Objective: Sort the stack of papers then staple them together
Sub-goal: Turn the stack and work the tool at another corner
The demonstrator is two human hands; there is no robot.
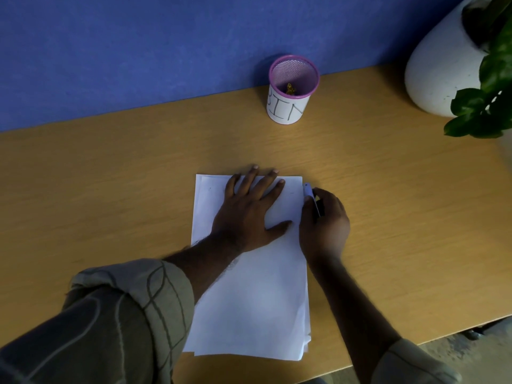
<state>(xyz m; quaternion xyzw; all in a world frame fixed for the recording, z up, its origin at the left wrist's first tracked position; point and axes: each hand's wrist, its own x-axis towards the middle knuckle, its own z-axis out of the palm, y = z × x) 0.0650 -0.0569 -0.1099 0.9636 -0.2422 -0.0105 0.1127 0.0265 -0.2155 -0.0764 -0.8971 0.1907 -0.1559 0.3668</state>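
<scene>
A stack of white papers (249, 300) lies in the middle of the wooden desk (110, 176), its sheets slightly uneven at the lower right corner. My left hand (249, 209) rests flat on the upper part of the stack, fingers spread. My right hand (324, 223) is at the stack's upper right edge, closed around a small stapler (309, 191) whose pale tip touches the paper's right edge near the top corner. Most of the stapler is hidden in my fist.
A pink mesh cup (291, 90) labelled "BIN" stands at the back of the desk against the blue wall (138, 51), with a small yellowish scrap inside. A large white plant pot (440, 65) with green leaves (482, 106) sits at the far right.
</scene>
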